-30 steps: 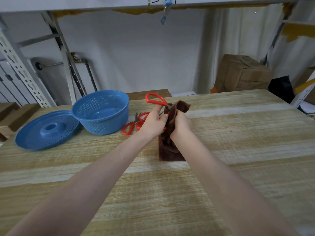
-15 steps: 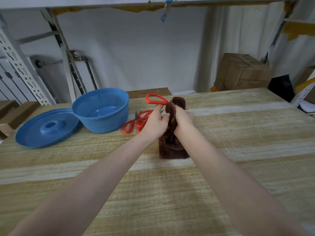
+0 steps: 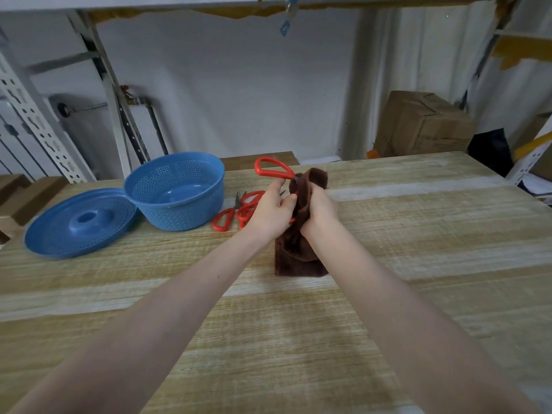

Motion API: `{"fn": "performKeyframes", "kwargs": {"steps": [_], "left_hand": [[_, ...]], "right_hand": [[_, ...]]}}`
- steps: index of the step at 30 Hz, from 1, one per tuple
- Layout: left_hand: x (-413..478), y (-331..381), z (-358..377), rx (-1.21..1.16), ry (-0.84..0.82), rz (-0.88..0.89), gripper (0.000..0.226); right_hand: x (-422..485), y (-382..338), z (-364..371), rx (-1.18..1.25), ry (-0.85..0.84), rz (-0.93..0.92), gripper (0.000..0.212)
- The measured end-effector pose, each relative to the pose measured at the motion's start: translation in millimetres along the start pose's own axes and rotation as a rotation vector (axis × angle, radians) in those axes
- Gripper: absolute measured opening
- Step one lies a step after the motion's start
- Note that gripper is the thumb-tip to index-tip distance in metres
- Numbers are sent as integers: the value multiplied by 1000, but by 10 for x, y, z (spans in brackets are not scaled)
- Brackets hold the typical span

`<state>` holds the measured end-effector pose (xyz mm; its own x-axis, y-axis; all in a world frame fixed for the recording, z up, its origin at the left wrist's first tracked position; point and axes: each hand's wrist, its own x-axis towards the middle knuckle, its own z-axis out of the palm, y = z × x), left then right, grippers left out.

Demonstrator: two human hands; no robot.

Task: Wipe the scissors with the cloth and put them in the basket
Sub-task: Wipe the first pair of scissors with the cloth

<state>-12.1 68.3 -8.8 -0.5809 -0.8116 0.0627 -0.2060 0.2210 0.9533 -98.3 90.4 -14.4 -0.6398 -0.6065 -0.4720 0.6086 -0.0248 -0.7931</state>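
Observation:
My left hand (image 3: 270, 212) grips a pair of red-handled scissors (image 3: 270, 168) by the handles, one red loop sticking up above my fingers. My right hand (image 3: 321, 212) holds a dark brown cloth (image 3: 298, 258) bunched round the blades, which are hidden inside it. The cloth's lower end hangs down to the wooden table (image 3: 418, 234). More red-handled scissors (image 3: 239, 209) lie on the table just left of my hands. A blue perforated basket (image 3: 176, 192) stands further left, nothing visible inside it.
A blue perforated lid (image 3: 79, 224) lies upside down left of the basket, touching it. Beyond the table's far edge are metal shelf posts (image 3: 35, 121) and a cardboard box (image 3: 421, 124). The table's right edge is near a white shelf (image 3: 534, 162).
Both hands have stayed together over the same spot. The right hand has shifted slightly along the cloth-wrapped blades; the cloth's top fold sits a little differently.

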Motion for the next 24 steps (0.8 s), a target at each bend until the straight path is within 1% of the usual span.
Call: {"fn": "performKeyframes", "kwargs": {"steps": [3, 6, 10, 14, 16, 18, 24], "left_hand": [[-10, -6, 11, 11, 16, 10, 42], [-1, -11, 23, 36, 37, 9, 41], [0, -3, 26, 64, 26, 12, 41], [25, 19, 1, 131, 31, 13, 45], [23, 14, -14, 118, 42, 7, 44], [9, -6, -31, 102, 47, 4, 43], [-31, -13, 3, 73, 43, -31, 47]], "right_hand": [[3, -23, 26, 19, 54, 4, 11], [34, -31, 64, 48, 80, 10, 6], [30, -44, 98, 114, 98, 31, 17], [3, -2, 96, 150, 63, 44, 12], [-14, 15, 73, 135, 27, 33, 11], [-47, 30, 63, 69, 14, 3, 11], [-12, 22, 61, 10, 89, -19, 11]]}}
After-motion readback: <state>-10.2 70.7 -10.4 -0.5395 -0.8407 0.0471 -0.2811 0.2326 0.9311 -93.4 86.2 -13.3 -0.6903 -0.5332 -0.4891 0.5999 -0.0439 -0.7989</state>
